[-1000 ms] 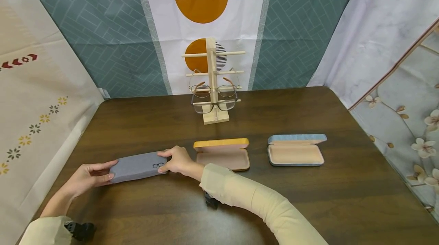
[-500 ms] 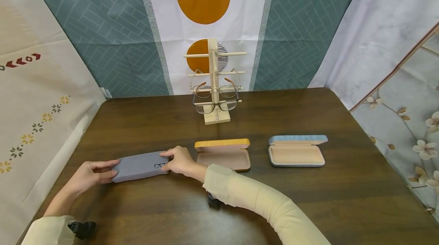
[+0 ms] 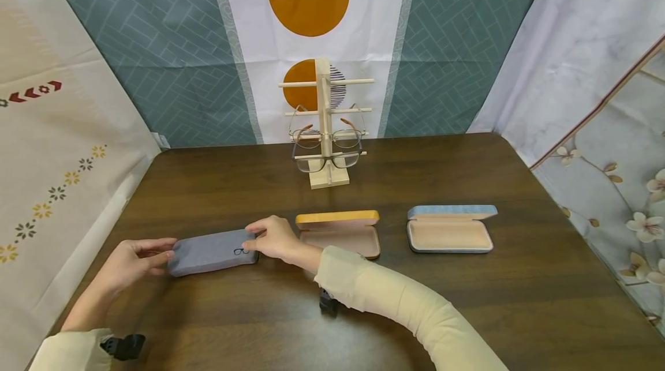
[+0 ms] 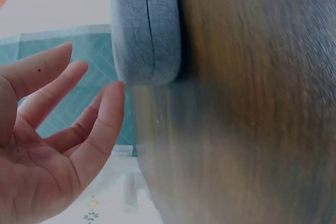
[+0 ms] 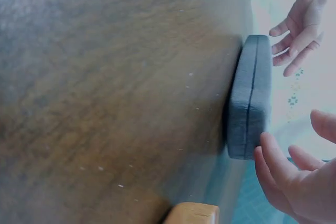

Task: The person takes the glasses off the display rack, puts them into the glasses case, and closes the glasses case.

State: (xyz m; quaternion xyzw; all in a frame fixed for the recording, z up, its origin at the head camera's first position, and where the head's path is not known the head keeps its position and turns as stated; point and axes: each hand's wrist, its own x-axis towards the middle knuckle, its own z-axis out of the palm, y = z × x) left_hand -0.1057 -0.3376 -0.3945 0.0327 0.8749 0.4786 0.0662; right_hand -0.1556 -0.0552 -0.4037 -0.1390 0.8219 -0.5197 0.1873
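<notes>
A closed grey-blue glasses case with a small glasses print lies on the table at the left. My left hand is at its left end; in the left wrist view the hand has its fingers spread and loosely bent, a fingertip beside the case's end. At the other end my right hand has its fingers over the case's corner. In the right wrist view the fingers of that hand are relaxed, one fingertip at the edge of the case, the thumb apart from it.
An opened yellow case stands right of my right hand, partly behind the wrist. Farther right is an opened blue case. A wooden rack at the back holds two pairs of glasses. Patterned cloths hang around the table.
Both hands have loosened from the grey-blue case; the left thumb and the right fingers have lifted slightly. The case rests in nearly the same place.
</notes>
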